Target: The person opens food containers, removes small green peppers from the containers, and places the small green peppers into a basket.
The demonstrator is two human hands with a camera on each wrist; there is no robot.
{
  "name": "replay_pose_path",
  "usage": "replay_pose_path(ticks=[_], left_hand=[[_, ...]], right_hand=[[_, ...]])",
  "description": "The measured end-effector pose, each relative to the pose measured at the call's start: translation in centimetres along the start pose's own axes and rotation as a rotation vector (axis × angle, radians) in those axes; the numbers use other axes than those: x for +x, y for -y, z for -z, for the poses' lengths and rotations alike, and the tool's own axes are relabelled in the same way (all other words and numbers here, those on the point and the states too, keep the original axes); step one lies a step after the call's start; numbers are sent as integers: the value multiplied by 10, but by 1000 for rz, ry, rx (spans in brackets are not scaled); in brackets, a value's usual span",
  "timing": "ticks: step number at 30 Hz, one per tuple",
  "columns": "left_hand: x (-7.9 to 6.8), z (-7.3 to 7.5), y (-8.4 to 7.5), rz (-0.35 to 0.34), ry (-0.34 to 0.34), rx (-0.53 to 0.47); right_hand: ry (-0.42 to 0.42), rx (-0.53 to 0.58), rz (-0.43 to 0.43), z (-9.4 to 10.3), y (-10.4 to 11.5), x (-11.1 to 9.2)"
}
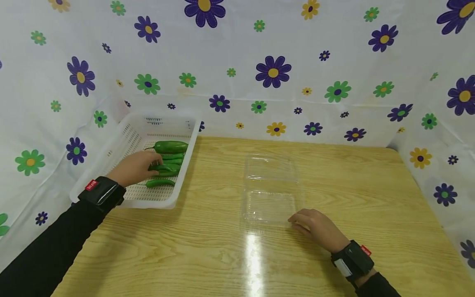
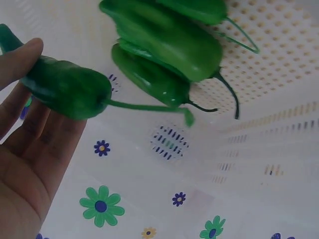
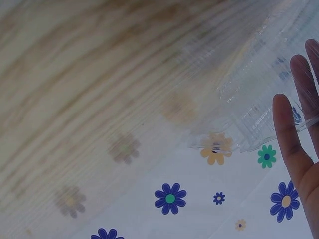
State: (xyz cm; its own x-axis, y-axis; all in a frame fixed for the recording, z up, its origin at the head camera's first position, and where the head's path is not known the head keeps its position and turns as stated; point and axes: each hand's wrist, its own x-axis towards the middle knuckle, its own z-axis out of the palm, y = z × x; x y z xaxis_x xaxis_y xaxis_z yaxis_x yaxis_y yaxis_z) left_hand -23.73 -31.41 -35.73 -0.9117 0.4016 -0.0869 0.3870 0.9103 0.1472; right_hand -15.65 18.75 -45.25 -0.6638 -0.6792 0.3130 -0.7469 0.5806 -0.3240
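My left hand (image 1: pixel 138 168) reaches into a white plastic basket (image 1: pixel 178 193). Thumb and fingers pinch a green pepper (image 2: pixel 67 89) by its narrow end, its stem hanging free in the left wrist view. Several other green peppers (image 1: pixel 170 147) lie in the basket beside it. To the right, a clear plastic clamshell box (image 1: pixel 271 206) lies spread open on the table. My right hand (image 1: pixel 315 227) is at the box's near right corner, its extended fingers (image 3: pixel 285 124) touching the thin plastic edge.
The wooden table (image 1: pixel 208 247) extends around the box and basket. A white cloth with printed flowers (image 1: pixel 237 49) hangs behind and along both sides. The basket's raised walls stand around the peppers, close to the cloth on the left.
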Motion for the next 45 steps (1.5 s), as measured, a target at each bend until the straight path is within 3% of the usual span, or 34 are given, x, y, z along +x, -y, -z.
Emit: replay_pose_path(ticks=[12,23,32,45], left_hand=[[11,-13,15,-161,214,128],[22,-32,17,-213,387,243],[29,-47,19,-244,402,249],[32,-66,27,-261,301,313]], right_hand=[[16,4,-21,5,3,0],[21,5,-24,5,2,0],[28,13,-22,2,1,1],[12,8,2,5,-1,1]])
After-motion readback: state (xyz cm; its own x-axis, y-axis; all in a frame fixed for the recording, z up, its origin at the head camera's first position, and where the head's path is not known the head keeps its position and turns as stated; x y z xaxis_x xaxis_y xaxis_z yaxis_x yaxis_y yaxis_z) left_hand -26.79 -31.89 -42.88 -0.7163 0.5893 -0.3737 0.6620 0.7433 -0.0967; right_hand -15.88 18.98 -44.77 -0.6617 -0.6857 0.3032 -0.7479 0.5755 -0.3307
